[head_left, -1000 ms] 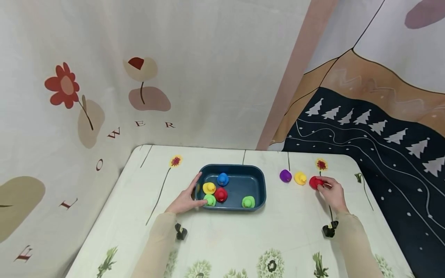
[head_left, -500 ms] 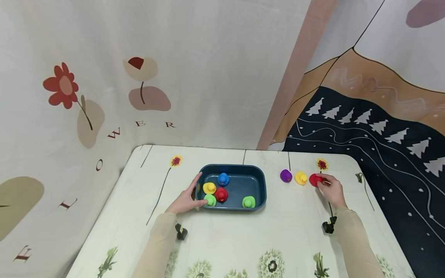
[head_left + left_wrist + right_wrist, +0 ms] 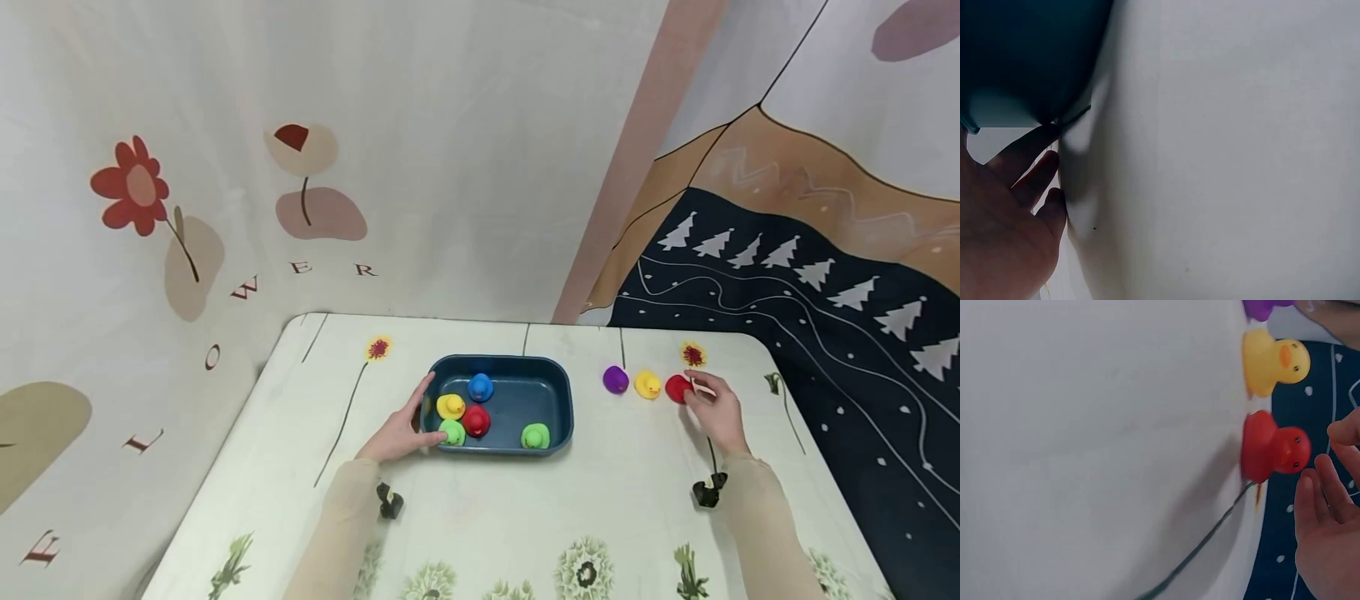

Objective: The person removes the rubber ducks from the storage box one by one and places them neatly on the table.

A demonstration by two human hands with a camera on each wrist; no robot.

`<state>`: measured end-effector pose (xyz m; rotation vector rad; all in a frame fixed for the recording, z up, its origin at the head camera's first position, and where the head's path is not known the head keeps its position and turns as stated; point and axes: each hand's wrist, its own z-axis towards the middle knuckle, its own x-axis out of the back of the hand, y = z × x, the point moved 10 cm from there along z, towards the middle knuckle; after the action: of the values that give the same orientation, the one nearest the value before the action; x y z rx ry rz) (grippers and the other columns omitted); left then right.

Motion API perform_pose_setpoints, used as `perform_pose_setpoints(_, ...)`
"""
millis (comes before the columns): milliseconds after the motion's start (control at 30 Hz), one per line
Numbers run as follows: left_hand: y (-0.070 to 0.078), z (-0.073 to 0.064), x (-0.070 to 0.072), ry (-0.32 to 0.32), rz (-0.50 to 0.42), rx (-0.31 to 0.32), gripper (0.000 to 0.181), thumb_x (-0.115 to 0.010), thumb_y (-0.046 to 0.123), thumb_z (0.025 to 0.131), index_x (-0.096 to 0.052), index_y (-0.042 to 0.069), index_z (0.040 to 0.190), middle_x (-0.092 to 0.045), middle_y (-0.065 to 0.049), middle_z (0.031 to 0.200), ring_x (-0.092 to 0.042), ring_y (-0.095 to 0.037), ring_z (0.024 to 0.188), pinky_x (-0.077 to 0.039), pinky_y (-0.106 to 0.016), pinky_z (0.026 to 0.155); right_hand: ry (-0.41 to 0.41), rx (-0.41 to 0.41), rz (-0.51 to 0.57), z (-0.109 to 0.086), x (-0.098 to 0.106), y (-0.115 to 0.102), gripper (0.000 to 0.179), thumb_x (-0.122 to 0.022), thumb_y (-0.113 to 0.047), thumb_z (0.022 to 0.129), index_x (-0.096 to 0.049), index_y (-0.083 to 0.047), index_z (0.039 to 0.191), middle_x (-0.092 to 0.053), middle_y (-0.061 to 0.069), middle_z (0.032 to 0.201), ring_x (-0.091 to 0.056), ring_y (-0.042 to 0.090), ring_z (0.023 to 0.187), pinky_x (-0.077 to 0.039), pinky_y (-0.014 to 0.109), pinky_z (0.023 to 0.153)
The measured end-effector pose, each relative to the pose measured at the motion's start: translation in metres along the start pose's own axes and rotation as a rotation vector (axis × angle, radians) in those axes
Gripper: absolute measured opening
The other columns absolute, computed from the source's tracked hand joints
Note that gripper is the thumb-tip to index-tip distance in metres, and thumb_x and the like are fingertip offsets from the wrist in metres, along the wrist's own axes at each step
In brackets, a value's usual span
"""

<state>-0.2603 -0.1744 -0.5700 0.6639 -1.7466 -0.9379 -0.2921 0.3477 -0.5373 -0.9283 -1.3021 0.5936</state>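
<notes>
In the head view a dark blue rectangular tray [image 3: 517, 363] stands on the table. Inside it are toy ducks: blue [image 3: 480, 387], yellow [image 3: 450, 407], red [image 3: 476, 421] and two green ones, the nearer to the middle being the green duck [image 3: 536, 436]. My left hand [image 3: 397, 436] rests against the tray's left end, fingers fairly straight along the side, thumb at the front rim by the other green duck [image 3: 452, 431]. To the right, my right hand [image 3: 717, 414] is beside another red duck [image 3: 1266, 450]; the right wrist view shows its fingertips just apart from the duck's head.
Left of that red duck stand a second yellow duck [image 3: 647, 384] and a purple duck [image 3: 616, 380] in a row. A white flower-printed cloth [image 3: 510, 517] covers the table. Printed curtains [image 3: 450, 167] hang behind. A small black device [image 3: 390, 501] sits at the left wrist.
The fingers of my right hand have parted from the red duck, which stays at the row's right end. My left hand and the tray have kept their places.
</notes>
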Motion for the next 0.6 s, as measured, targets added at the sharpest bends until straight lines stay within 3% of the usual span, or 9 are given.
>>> perform_pose_setpoints(300,0.0,0.0,-0.001,-0.005,0.001,-0.001,0.1,-0.078,0.042,0.08,-0.009,0.044,0.153,-0.02,-0.019,0.157,-0.028,-0.045,0.136,-0.025,-0.065,0.104,0.026,0.135,0.067,-0.015,-0.004,-0.03,0.032,-0.057,0.0,0.094,-0.058,0.007,0.125,-0.048,0.019,0.131,-0.044,0.033,0.119,-0.039,0.049,0.101)
perform_pose_setpoints(500,0.001,-0.001,0.0,-0.009,-0.002,-0.005,0.1,-0.077,0.042,0.081,-0.009,0.043,0.154,-0.019,-0.018,0.157,-0.028,-0.045,0.136,-0.025,-0.065,0.105,-0.001,0.165,0.074,-0.023,-0.016,-0.047,0.032,-0.059,0.002,0.092,-0.06,0.004,0.124,-0.05,0.017,0.129,-0.049,0.032,0.114,-0.042,0.038,0.1)
perform_pose_setpoints(600,0.001,-0.001,0.0,-0.012,-0.004,-0.002,0.1,-0.077,0.042,0.081,-0.009,0.043,0.154,-0.019,-0.018,0.157,-0.028,-0.044,0.136,-0.024,-0.065,0.105,-0.012,0.183,0.073,-0.025,-0.023,-0.054,0.032,-0.059,0.004,0.091,-0.061,0.004,0.123,-0.052,0.017,0.128,-0.051,0.033,0.113,-0.044,0.038,0.099)
